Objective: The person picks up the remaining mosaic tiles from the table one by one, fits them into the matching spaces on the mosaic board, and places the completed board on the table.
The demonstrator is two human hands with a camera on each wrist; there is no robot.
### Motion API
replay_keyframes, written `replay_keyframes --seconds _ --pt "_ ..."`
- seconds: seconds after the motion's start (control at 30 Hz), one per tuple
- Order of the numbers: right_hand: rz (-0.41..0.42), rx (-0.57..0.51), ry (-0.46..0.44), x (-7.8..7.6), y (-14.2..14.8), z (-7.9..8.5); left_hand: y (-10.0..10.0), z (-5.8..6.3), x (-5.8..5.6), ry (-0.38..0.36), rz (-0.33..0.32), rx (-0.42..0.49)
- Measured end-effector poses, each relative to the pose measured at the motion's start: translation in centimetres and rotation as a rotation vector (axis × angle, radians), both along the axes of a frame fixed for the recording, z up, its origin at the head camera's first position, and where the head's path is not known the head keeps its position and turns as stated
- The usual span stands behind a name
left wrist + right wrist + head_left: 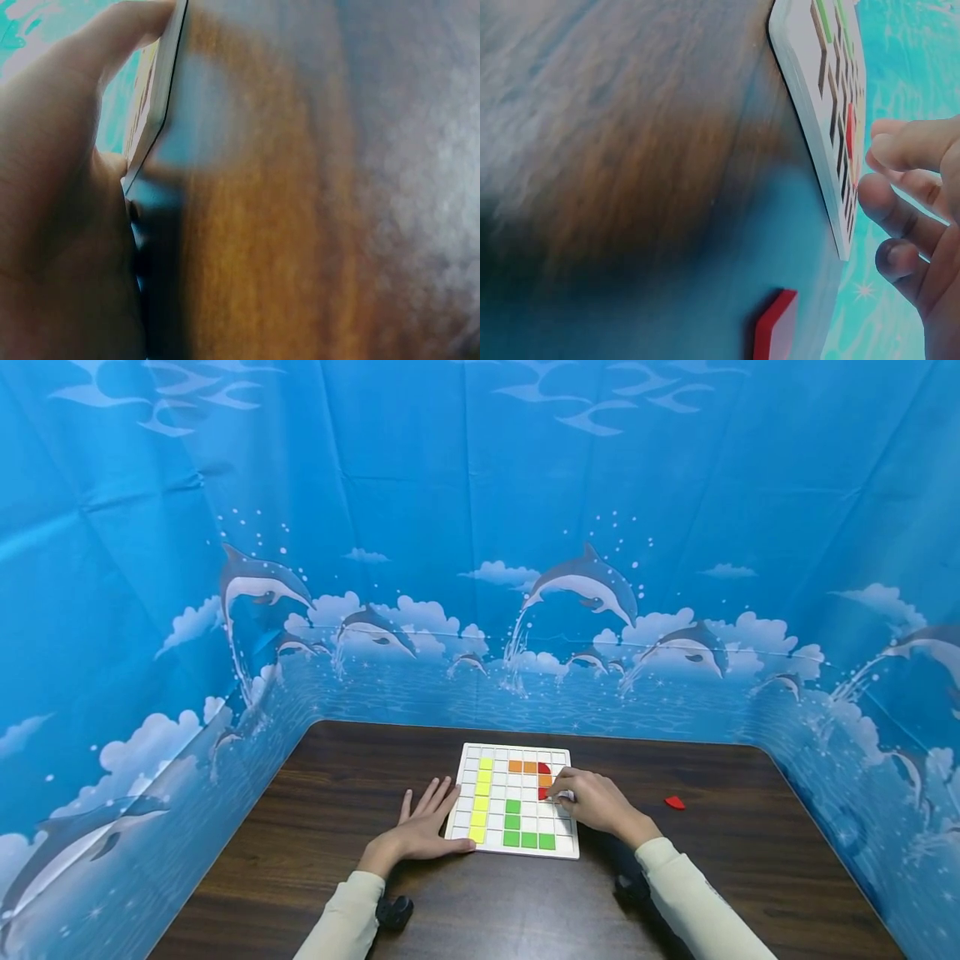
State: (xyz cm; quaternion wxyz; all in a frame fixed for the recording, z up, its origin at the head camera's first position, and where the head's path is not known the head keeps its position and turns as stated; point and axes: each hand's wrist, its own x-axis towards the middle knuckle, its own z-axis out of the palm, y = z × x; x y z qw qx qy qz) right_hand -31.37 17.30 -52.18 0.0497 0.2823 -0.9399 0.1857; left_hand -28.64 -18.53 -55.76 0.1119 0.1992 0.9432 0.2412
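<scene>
A white square grid board [528, 852] lies on the table with coloured pieces in its cells. Flat at its left edge is my left hand [420, 833], fingers spread and thumb along the near left corner; the left wrist view shows the thumb against the board's edge. My right hand [596, 802] reaches over the board's right side, its bent fingertips right at a red quarter-round piece [542, 793]. In the right wrist view the fingers [877, 196] are loosely bent, with no piece visible between them. Another red piece [543, 768] sits higher, beside orange squares [522, 767].
A loose red quarter-round piece [675, 802] lies on the dark wooden table [360, 760], right of the board. Yellow squares [481, 803] form a column on the board, and green squares [512, 822] an L. A blue dolphin-print curtain [420, 527] surrounds the table.
</scene>
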Motion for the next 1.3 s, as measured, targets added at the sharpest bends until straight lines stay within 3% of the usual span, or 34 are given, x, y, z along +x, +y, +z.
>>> replay_keyframes --seconds 0.1,0.2,0.37,0.47,0.5,0.67,0.87,1.17,1.3 --pt "-0.017 -0.008 0.005 0.2 0.4 0.1 0.0 0.4 0.2 -0.001 0.003 0.003" --pt "-0.034 -0.008 0.015 0.5 0.8 0.3 -0.2 -0.4 -0.1 0.023 -0.010 0.004" --pt "-0.068 0.000 0.019 1.1 1.7 0.5 0.0 0.1 0.0 -0.002 0.007 -0.014" --pt "-0.089 0.003 0.006 1.5 2.4 0.5 0.3 0.6 0.0 -0.029 0.033 -0.044" --pt "-0.101 0.005 -0.001 1.6 2.7 0.5 0.2 0.2 -0.2 -0.025 0.036 -0.054" --pt "-0.132 0.001 -0.032 2.2 4.5 0.1 0.2 0.3 -0.3 -0.019 0.021 -0.072" --pt "-0.127 -0.018 -0.065 3.3 6.7 0.0 0.0 -0.5 -0.5 0.002 0.014 -0.055" --pt "-0.132 0.000 -0.115 4.4 9.3 -0.1 0.1 0.4 -0.2 -0.031 0.004 -0.040" --pt "-0.130 0.012 -0.144 4.9 9.8 -0.4 0.0 -0.3 -0.1 -0.011 0.000 -0.019"
